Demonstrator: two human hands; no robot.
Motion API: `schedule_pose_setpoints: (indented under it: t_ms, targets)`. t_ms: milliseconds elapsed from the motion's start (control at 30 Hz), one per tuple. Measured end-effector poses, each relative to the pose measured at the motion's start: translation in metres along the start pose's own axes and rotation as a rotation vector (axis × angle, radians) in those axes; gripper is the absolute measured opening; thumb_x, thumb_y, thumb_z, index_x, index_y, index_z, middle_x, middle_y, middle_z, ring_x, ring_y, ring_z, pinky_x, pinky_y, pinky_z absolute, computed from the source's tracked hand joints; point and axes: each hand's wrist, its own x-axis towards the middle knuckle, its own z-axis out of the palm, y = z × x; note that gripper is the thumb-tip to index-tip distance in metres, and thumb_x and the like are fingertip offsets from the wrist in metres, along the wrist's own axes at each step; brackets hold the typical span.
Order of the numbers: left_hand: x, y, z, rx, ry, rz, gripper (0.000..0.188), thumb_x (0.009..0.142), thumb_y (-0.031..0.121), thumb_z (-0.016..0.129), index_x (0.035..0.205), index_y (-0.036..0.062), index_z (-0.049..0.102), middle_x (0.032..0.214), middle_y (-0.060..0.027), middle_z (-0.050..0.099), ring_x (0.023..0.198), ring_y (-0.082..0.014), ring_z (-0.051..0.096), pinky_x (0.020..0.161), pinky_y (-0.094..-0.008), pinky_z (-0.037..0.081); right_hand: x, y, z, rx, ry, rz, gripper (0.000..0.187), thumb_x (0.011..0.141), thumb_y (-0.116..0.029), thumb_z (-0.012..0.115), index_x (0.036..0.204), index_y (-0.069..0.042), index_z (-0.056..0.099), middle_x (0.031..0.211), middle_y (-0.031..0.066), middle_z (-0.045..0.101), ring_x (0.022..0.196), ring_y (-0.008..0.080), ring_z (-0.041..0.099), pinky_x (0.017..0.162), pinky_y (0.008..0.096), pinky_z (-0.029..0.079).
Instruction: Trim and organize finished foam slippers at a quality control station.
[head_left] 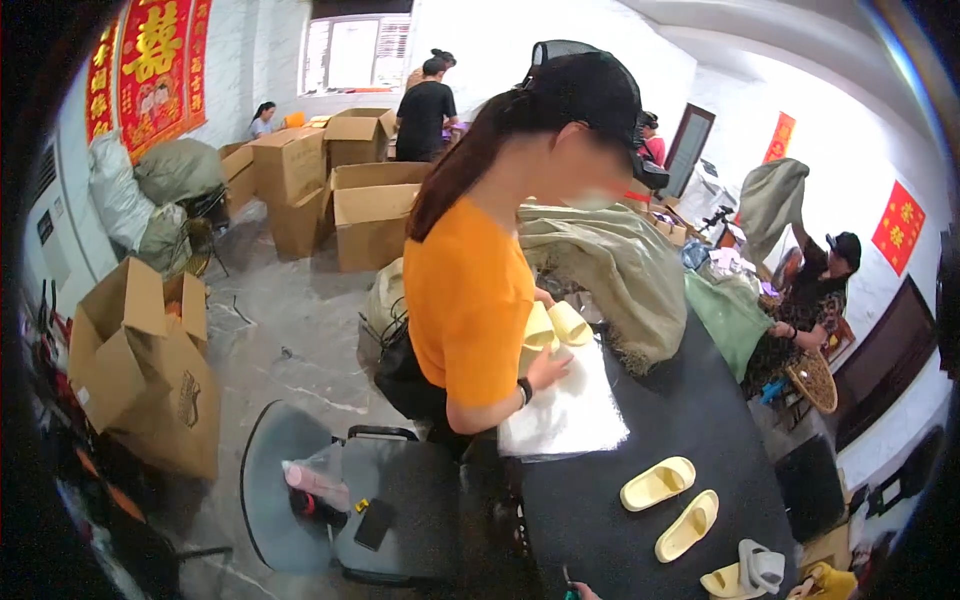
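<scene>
At the bottom edge only a small sliver of a hand shows, which I take to be my right hand (588, 592). Beside it is a thin dark-tipped tool with a teal part (572, 594); its kind, and whether the fingers grip it, I cannot make out. My left hand is out of view. Up the black table (570, 510) from the sliver lie two pale yellow slippers (658, 484), apart from each other. Farther right, a grey slipper (762, 568) lies against another yellow slipper (722, 582).
A person in orange (480, 310) stands at the table's left side, holding yellow slippers (568, 325) over a stack of clear bags (560, 420). A chair (400, 490) holds a phone and bottle. Cardboard boxes (160, 370) stand left; another person (810, 300) works at right.
</scene>
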Motion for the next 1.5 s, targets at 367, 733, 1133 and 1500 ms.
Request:
schedule_pose_setpoints:
  t_ms: [367, 733, 1133, 1500]
  targets:
    - [0.006, 0.004, 0.049, 0.121, -0.087, 0.004, 0.016, 0.092, 0.018, 0.051, 0.086, 0.0029, 0.052, 0.08, 0.0052, 0.052, 0.068, -0.0088, 0.047, 0.061, -0.0294, 0.04, -0.022, 0.026, 0.0, 0.27, -0.276, 0.291, 0.042, 0.079, -0.014, 0.063, 0.119, -0.007, 0.054, 0.098, 0.0201, 0.063, 0.089, 0.0329, 0.062, 0.075, 0.0385, 0.048]
    - [-0.007, -0.007, 0.085, 0.235, -0.227, -0.079, 0.018, 0.092, 0.017, 0.05, 0.08, 0.0029, 0.049, 0.075, 0.0066, 0.047, 0.065, -0.0079, 0.043, 0.059, -0.0295, 0.038, -0.04, -0.018, -0.046, 0.114, -0.318, 0.179, 0.048, 0.078, -0.012, 0.065, 0.124, -0.009, 0.052, 0.106, 0.0187, 0.062, 0.099, 0.0305, 0.059, 0.084, 0.0381, 0.045]
    - [-0.034, 0.078, 0.081, 0.425, -0.362, -0.165, 0.022, 0.092, 0.016, 0.049, 0.074, 0.003, 0.046, 0.07, 0.0082, 0.043, 0.063, -0.007, 0.039, 0.056, -0.0296, 0.036, -0.061, 0.081, 0.0, 0.316, -0.406, 0.319, 0.05, 0.083, -0.024, 0.065, 0.128, -0.018, 0.047, 0.104, 0.0128, 0.063, 0.092, 0.0221, 0.06, 0.082, 0.0295, 0.046]
    - [-0.081, 0.184, 0.109, 0.528, -0.461, -0.183, 0.026, 0.091, 0.016, 0.049, 0.07, 0.0022, 0.043, 0.065, 0.0073, 0.039, 0.06, -0.0072, 0.037, 0.053, -0.0304, 0.034, -0.101, 0.202, 0.085, 0.308, -0.336, -0.133, 0.046, 0.086, -0.032, 0.061, 0.128, -0.018, 0.051, 0.094, 0.0104, 0.064, 0.078, 0.0223, 0.062, 0.071, 0.0282, 0.049]
